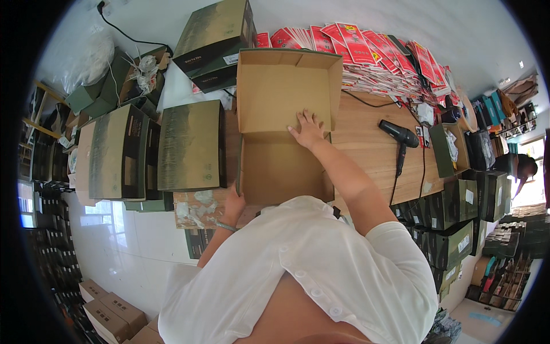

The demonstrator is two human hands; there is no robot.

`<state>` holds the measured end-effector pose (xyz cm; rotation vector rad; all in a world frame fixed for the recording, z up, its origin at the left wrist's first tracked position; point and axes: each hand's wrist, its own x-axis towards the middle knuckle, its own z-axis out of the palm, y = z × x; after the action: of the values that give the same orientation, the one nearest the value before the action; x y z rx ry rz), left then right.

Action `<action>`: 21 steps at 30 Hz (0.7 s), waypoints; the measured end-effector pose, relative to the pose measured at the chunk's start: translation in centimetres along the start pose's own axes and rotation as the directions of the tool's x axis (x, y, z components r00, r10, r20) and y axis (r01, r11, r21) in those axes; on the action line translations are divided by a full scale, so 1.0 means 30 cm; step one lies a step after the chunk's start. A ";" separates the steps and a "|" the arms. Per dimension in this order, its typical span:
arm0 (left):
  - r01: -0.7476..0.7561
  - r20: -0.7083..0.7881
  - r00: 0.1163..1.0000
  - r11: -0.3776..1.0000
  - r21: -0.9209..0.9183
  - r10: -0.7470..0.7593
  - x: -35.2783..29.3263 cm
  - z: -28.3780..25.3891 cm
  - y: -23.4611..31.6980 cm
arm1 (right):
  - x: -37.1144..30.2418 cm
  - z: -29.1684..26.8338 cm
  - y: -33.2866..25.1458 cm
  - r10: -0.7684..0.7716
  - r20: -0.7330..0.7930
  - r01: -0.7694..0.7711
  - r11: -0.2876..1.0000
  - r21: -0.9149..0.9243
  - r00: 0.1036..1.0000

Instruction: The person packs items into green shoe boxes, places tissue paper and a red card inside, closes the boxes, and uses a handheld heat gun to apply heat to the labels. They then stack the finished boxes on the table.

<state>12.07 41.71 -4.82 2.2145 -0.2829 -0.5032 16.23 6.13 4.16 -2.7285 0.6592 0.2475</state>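
Observation:
An open cardboard box [283,166] with a bare brown inside stands on the wooden table in front of me. Its hinged lid [286,94] is tilted up at the far side. My right hand [308,131] rests on the inner face of the lid, close to the fold, with its fingers spread. At the near left, my left hand [234,204] grips the box's side wall, thumb toward the inside; its other fingers are mostly hidden. Nothing can be seen inside the box.
Closed green-brown boxes [192,146] stand to the left, and more [212,37] are stacked behind. Piles of red printed packets [366,57] line the back. A black hair dryer [399,135] with its cord lies on the table [361,123] at right. Further boxes [458,246] stand lower right.

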 end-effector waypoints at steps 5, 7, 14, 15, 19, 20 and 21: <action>-0.066 -0.027 0.998 0.994 -0.093 0.064 -0.108 -0.041 0.032 | -0.018 0.036 -0.092 -0.113 0.073 0.116 0.992 -0.044 0.991; 0.067 0.013 0.998 0.995 -0.068 -0.066 -0.125 -0.043 0.025 | -0.045 0.068 -0.110 -0.143 0.025 0.144 0.987 -0.067 0.989; 0.142 -0.022 0.990 0.990 0.016 -0.142 -0.171 -0.059 -0.044 | -0.041 0.002 -0.169 -0.097 0.252 0.128 0.986 -0.107 0.963; 0.132 -0.025 0.991 0.991 0.018 -0.131 -0.172 -0.063 -0.049 | -0.049 0.032 -0.169 -0.106 0.203 0.132 0.984 -0.119 0.973; 0.083 -0.054 0.995 0.995 0.050 -0.081 -0.192 -0.085 -0.046 | -0.067 0.083 -0.159 -0.113 0.145 0.127 0.988 -0.088 0.983; 0.069 -0.064 0.996 0.996 0.053 -0.066 -0.195 -0.092 -0.043 | -0.065 0.082 -0.162 -0.099 0.199 0.120 0.988 -0.095 0.975; 0.066 -0.081 0.995 0.997 0.040 -0.062 -0.197 -0.091 -0.064 | -0.061 0.062 -0.174 -0.088 0.253 0.116 0.988 -0.100 0.963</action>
<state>8.08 46.93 -3.22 2.2846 -0.1822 -0.4457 16.90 11.94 4.26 -2.7635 0.4455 0.6078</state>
